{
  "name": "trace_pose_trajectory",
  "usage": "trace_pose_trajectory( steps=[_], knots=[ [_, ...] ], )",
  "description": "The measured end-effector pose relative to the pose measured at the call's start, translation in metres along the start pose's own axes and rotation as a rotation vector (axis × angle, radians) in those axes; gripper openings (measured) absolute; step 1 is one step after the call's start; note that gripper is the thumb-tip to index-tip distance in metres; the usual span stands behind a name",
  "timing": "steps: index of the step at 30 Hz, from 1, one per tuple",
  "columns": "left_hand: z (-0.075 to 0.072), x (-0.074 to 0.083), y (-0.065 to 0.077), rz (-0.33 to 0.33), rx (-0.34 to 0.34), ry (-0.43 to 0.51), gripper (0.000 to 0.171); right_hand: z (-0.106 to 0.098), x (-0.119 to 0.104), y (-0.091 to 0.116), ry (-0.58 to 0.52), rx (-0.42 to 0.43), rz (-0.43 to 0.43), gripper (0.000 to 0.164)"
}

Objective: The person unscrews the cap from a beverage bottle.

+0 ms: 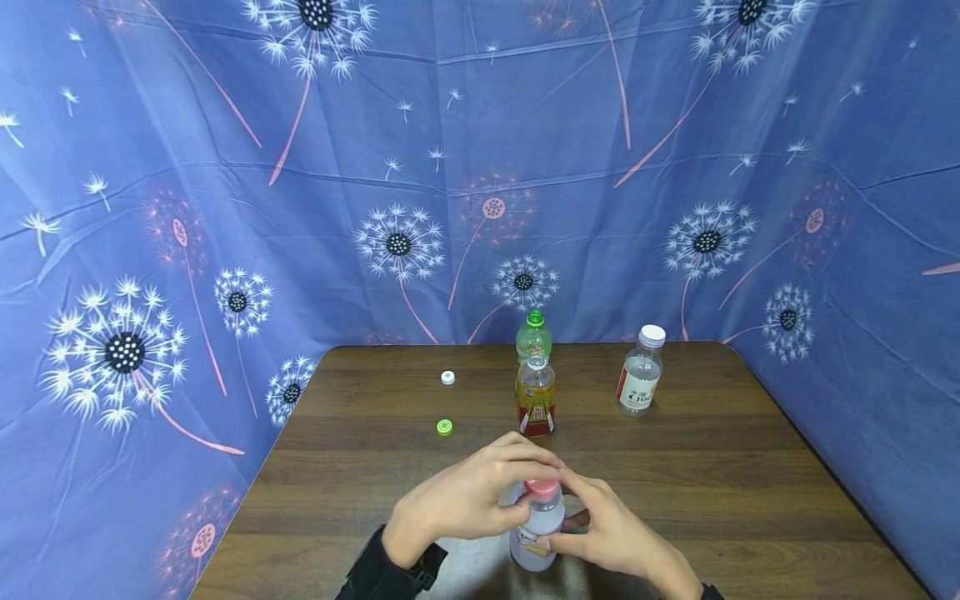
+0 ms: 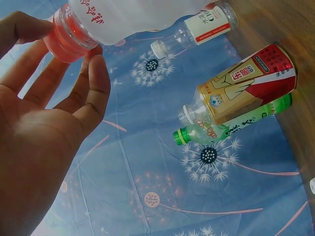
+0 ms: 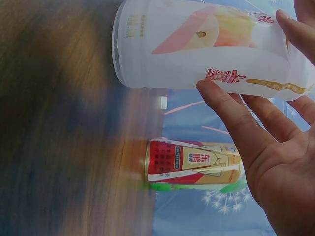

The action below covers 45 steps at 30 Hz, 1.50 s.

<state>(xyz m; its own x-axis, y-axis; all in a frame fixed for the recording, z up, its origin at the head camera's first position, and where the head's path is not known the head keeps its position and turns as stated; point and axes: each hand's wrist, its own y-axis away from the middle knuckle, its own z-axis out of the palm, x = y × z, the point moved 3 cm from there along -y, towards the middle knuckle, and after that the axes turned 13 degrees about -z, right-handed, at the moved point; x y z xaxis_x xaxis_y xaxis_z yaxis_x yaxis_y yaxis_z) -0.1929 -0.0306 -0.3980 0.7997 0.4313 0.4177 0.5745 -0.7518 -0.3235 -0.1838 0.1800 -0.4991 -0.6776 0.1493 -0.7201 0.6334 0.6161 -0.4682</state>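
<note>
A plastic drink bottle [image 1: 536, 546] with cloudy white contents stands upright at the table's near side. Its pink cap [image 1: 543, 488] is pinched between the thumb and fingers of my left hand [image 1: 480, 492]. Lower down, my right hand [image 1: 611, 529] grips the bottle's body from the right. In the left wrist view the pink cap [image 2: 69, 34] sits on the bottle's neck with the fingertips around it. Fruit pictures and red print show on the bottle's label [image 3: 206, 39] in the right wrist view.
Beyond the hands stands a gold-and-red labelled bottle [image 1: 536, 400] without a cap, and a green bottle [image 1: 534, 335] is right behind it. A white-capped clear bottle [image 1: 640, 375] stands back right. A white cap [image 1: 447, 377] and a green cap [image 1: 445, 427] lie left on the wooden table [image 1: 360, 442].
</note>
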Motion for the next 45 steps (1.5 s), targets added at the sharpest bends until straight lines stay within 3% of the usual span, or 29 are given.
trace_pose_trajectory(
  steps=[5, 12, 17, 23, 30, 39, 45],
  knots=[
    [0.001, 0.001, 0.001, -0.051, 0.002, -0.010, 0.051, 0.001, 0.002, 0.001, 0.004, -0.006, 0.004, 0.074],
    [0.005, 0.005, -0.005, -0.183, 0.225, -0.278, 0.057, 0.001, 0.002, 0.002, -0.006, -0.015, 0.021, 0.077],
    [0.008, 0.003, -0.006, -0.228, 0.290, -0.272, 0.051, 0.003, 0.001, 0.001, -0.026, -0.012, -0.001, 0.074],
    [0.009, 0.002, -0.006, -0.229, 0.246, -0.150, 0.038, 0.002, 0.000, 0.001, -0.030, 0.000, -0.040, 0.072],
    [0.004, 0.004, -0.006, -0.170, 0.164, -0.089, 0.031, 0.000, -0.001, -0.001, -0.005, -0.002, -0.020, 0.071],
    [0.000, 0.005, -0.009, -0.058, 0.085, -0.096, 0.025, 0.001, -0.003, -0.001, 0.057, -0.023, -0.077, 0.075],
    [-0.002, 0.004, -0.010, -0.022, 0.038, -0.110, 0.025, 0.001, -0.003, -0.001, 0.045, -0.040, -0.091, 0.074]
  ],
)
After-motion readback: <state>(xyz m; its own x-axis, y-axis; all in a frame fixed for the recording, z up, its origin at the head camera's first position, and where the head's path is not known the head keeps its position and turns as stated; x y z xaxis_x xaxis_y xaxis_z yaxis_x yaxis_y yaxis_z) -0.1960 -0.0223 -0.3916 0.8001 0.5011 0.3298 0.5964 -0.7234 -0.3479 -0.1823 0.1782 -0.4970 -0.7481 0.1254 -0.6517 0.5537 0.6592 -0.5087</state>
